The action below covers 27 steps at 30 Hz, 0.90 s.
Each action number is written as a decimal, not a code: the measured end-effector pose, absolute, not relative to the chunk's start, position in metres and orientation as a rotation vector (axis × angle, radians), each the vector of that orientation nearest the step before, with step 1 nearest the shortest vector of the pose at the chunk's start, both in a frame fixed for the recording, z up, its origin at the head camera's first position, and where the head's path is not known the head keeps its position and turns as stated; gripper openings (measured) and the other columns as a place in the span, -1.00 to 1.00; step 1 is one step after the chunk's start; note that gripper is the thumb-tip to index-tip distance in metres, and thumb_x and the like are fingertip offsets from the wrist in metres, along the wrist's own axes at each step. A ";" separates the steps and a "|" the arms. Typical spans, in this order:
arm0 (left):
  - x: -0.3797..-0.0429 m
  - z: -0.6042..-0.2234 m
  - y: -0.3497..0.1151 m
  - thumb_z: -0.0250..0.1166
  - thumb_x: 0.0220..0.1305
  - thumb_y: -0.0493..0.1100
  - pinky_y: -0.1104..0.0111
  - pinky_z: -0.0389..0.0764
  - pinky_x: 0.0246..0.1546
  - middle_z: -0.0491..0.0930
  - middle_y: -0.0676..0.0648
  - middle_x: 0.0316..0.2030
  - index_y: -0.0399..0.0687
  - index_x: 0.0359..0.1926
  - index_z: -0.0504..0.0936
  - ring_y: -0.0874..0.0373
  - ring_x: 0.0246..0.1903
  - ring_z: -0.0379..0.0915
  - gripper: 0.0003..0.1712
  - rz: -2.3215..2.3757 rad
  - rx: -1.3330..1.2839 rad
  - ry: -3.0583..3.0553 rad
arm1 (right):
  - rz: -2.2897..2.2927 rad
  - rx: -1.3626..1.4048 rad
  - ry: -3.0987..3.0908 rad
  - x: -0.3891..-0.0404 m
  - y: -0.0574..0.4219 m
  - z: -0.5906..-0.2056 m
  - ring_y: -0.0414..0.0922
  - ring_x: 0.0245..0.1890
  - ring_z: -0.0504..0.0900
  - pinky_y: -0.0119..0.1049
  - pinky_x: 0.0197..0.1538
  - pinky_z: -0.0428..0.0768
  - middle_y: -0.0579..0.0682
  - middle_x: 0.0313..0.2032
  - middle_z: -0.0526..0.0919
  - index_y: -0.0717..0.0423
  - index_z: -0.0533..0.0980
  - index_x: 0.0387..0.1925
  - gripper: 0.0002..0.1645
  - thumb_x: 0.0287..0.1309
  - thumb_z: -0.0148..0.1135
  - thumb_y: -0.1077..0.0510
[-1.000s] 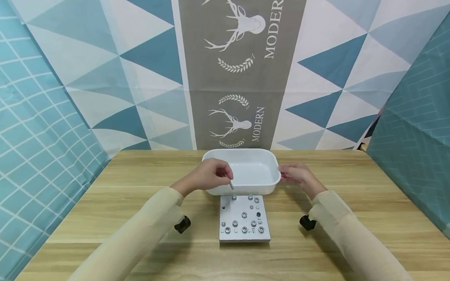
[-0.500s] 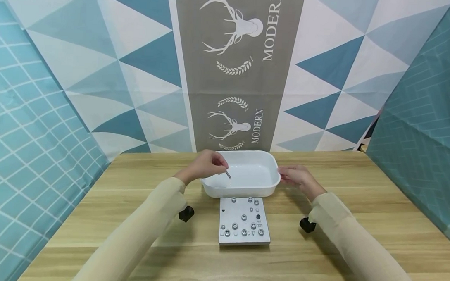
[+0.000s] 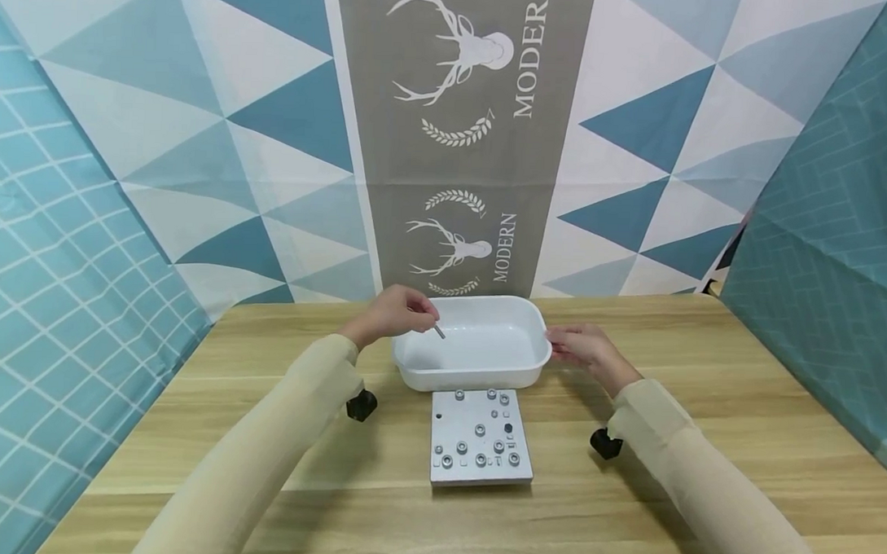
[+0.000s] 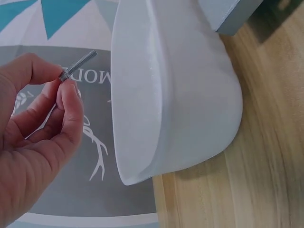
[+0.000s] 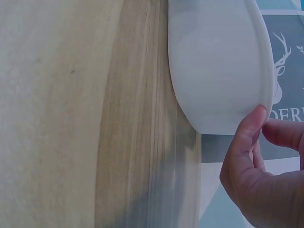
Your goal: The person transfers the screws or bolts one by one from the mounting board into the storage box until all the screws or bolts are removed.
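My left hand (image 3: 397, 312) pinches a small threaded screw (image 4: 81, 62) between thumb and fingertips, its shank sticking out and its other end hidden in the grip. In the head view the hand is over the left end of a white oblong basin (image 3: 485, 352). At the basin's right end, my right hand (image 3: 586, 347) pinches the rim between thumb and finger, as the right wrist view shows up close. Directly in front of the basin lies a square silver metal plate (image 3: 459, 422), fitted with several socket-head screws and one dark hex piece, plus small holes.
Everything stands on a wood-grain table (image 3: 552, 525). A patterned cloth (image 3: 469, 172) hangs right behind the basin, with teal cloths on both sides. Black wrist mounts (image 3: 361, 405) project under both sleeves.
My left hand has moved back and left with the screw, from the basin's front side to above its left end. The right hand stays on the rim.
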<state>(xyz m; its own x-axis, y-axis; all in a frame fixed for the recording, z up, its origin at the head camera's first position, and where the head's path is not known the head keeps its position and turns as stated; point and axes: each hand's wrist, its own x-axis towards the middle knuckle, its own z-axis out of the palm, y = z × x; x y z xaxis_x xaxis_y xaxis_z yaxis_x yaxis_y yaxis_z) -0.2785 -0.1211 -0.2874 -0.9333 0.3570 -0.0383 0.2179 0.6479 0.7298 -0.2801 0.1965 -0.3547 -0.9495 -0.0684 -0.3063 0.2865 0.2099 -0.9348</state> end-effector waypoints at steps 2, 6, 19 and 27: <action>-0.281 -0.284 -0.121 0.25 0.17 -0.20 0.34 0.62 -0.20 0.66 -0.02 -0.39 -0.22 -0.22 0.67 0.24 -0.39 0.56 -0.80 1.175 0.458 2.670 | -1.798 0.206 2.214 -0.280 0.198 -0.353 -0.36 -0.45 0.58 -0.49 -0.16 0.65 -0.20 -0.48 0.58 0.47 0.28 0.26 -0.41 0.31 0.09 0.18; -0.287 -0.280 -0.118 0.25 0.17 -0.20 0.21 0.62 -0.06 0.64 0.00 -0.37 -0.24 -0.18 0.66 0.28 -0.38 0.51 -0.77 1.219 0.447 2.639 | -1.804 0.190 2.214 -0.278 0.199 -0.351 -0.35 -0.46 0.57 -0.47 -0.15 0.65 -0.20 -0.48 0.58 0.48 0.27 0.26 -0.41 0.32 0.08 0.19; -0.310 -0.276 -0.108 0.23 0.26 -0.17 0.19 0.57 0.14 0.61 -0.20 -0.02 -0.33 0.00 0.59 0.14 -0.14 0.58 -0.64 1.357 0.367 2.540 | -1.903 0.151 2.181 -0.276 0.203 -0.356 -0.34 -0.45 0.61 -0.46 -0.16 0.67 -0.14 -0.44 0.62 0.46 0.41 0.14 -0.46 0.23 0.20 0.18; -0.320 -0.282 -0.107 0.21 0.26 -0.22 0.25 0.55 0.16 0.56 -0.23 0.04 -0.37 0.00 0.54 -0.13 0.07 0.53 -0.65 1.483 0.338 2.423 | -1.837 0.221 2.229 -0.279 0.196 -0.359 -0.35 -0.45 0.58 -0.44 -0.13 0.66 -0.16 -0.45 0.59 0.46 0.31 0.24 -0.43 0.30 0.11 0.19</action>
